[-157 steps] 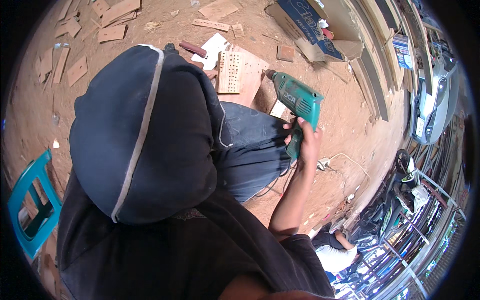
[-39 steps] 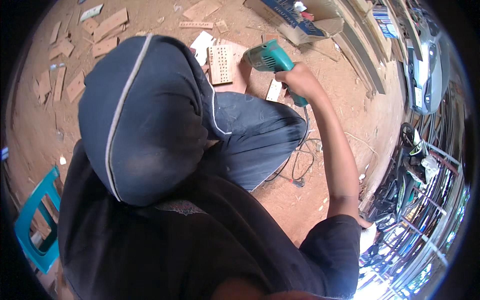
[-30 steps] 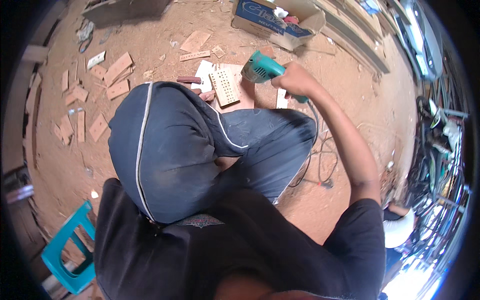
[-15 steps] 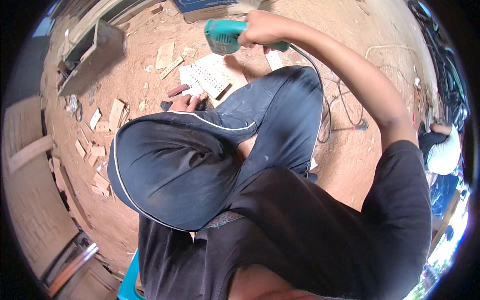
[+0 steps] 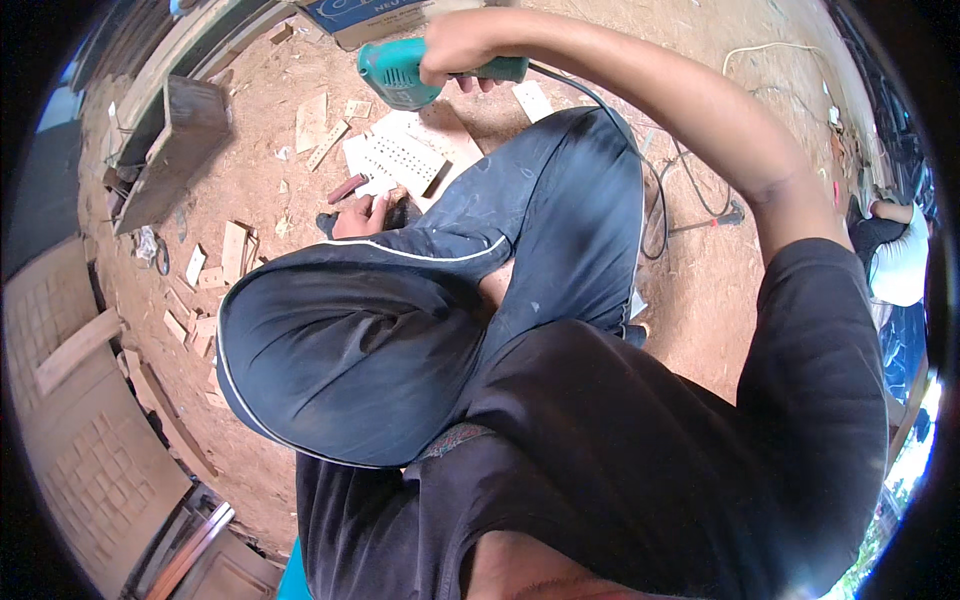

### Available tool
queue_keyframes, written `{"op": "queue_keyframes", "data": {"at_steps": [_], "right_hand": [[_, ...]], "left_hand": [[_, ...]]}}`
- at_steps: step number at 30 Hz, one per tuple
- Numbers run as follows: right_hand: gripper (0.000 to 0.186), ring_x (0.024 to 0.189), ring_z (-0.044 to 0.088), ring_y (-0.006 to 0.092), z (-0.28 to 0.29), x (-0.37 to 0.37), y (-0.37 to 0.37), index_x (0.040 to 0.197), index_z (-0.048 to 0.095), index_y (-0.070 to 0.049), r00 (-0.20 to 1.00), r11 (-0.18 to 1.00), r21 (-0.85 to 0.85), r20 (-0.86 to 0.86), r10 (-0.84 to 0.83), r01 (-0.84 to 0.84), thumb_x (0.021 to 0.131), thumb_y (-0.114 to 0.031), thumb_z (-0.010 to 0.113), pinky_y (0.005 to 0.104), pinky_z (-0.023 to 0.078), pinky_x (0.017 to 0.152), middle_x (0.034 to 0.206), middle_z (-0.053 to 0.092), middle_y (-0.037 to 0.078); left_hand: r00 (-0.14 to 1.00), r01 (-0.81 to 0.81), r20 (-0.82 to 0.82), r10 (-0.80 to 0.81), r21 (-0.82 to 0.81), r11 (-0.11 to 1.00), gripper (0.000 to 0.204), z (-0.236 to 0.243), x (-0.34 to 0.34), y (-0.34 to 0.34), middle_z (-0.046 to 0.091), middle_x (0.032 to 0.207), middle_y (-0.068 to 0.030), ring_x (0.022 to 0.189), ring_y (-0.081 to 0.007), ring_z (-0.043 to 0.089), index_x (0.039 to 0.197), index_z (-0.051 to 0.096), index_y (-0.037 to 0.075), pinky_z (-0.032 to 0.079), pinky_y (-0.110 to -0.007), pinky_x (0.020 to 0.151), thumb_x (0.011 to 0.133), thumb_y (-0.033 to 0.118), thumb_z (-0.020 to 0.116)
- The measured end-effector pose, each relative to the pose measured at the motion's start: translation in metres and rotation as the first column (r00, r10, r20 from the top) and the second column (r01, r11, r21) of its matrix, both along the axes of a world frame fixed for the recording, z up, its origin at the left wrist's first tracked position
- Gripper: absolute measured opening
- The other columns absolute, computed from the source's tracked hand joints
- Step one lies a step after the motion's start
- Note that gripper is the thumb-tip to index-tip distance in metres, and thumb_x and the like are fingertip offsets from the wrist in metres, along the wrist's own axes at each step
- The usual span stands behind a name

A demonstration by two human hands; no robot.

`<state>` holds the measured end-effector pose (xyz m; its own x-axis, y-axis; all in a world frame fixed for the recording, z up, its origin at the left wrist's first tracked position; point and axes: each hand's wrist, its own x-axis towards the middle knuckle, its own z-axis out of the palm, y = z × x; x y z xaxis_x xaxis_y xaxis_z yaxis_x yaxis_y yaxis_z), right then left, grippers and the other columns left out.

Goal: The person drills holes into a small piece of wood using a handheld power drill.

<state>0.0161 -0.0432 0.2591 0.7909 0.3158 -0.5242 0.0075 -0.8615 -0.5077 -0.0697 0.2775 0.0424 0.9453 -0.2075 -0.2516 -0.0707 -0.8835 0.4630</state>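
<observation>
Head view: well left of both hands, a wooden crate [image 5: 185,140] stands on the earthen floor [image 5: 690,300], with wood offcuts [image 5: 234,250] scattered nearer the left grip [image 5: 362,217]. A trouser leg [image 5: 370,330] partly hides that grip; its fingers lie just beside a dark red rod [image 5: 347,188] and a white flat piece [image 5: 355,154], and I cannot tell whether they are clamped on anything. Between the left grip and the right lies a holed board [image 5: 403,160], with a larger wooden panel [image 5: 462,140] under it. The green drill [image 5: 392,78] comes next, over the board's far side, with the right grip [image 5: 460,45] closed around its handle. Its bit is out of sight, so contact with the wood cannot be judged.

The drill should be stiff and fairly heavy — its weight towards the motor end — and is best held by the handle. The board looks light and rigid; its plain edges beside the left grip offer the surest hold.

As for room, offcuts crowd the floor left of the left grip. A cardboard box [image 5: 365,22] sits close beyond the drill. Right of the right grip, the cord [image 5: 664,215] loops past the knee, something to mind when swinging that way.
</observation>
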Motion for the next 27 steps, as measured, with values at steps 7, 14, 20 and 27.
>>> {"op": "queue_keyframes", "data": {"at_steps": [7,14,20,27], "right_hand": [[0.027,0.073,0.072,0.0326,-0.020,0.019,-0.002,0.084,0.075,0.001,0.945,0.956,-0.120,0.159,0.284,-0.267,0.075,-0.023,0.065,0.0456,0.056,0.064,0.081,0.073,0.020],[0.033,0.060,0.070,0.0310,-0.001,-0.018,0.009,0.091,0.068,0.010,0.997,0.997,-0.024,-0.025,-0.070,0.069,0.070,-0.012,0.056,0.0428,0.058,0.052,0.079,0.068,0.022],[0.028,0.051,0.067,0.0270,-0.013,-0.029,0.001,0.081,0.068,0.012,0.992,0.989,0.080,-0.010,-0.127,0.127,0.071,-0.013,0.061,0.0388,0.058,0.049,0.070,0.067,0.020],[0.031,0.052,0.068,0.0270,-0.015,-0.023,0.002,0.085,0.070,0.012,0.980,0.975,0.104,-0.031,-0.195,0.197,0.069,-0.015,0.066,0.0378,0.059,0.050,0.075,0.069,0.020]], "left_hand": [[1.000,-0.009,-0.018,0.010,0.030,1.000,0.047,-0.005,-0.001,-0.002,0.067,0.074,-0.0181,0.072,-0.0384,0.068,0.088,0.069,0.007,0.048,-0.046,0.062,0.093,0.053,0.061],[0.999,-0.021,-0.028,0.022,0.033,0.999,0.045,0.003,-0.002,-0.005,0.068,0.081,-0.0208,0.078,-0.0423,0.067,0.090,0.070,0.006,0.048,-0.048,0.065,0.094,0.050,0.060],[0.993,-0.020,-0.115,0.021,0.008,1.000,0.046,-0.012,0.004,0.001,0.069,0.079,-0.0197,0.074,-0.0367,0.069,0.097,0.071,0.006,0.049,-0.044,0.066,0.094,0.050,0.060],[0.990,-0.024,-0.139,0.016,-0.053,0.998,0.046,-0.004,0.002,-0.006,0.068,0.079,-0.0211,0.072,-0.0345,0.069,0.098,0.070,0.004,0.049,-0.044,0.066,0.096,0.049,0.060]]}}
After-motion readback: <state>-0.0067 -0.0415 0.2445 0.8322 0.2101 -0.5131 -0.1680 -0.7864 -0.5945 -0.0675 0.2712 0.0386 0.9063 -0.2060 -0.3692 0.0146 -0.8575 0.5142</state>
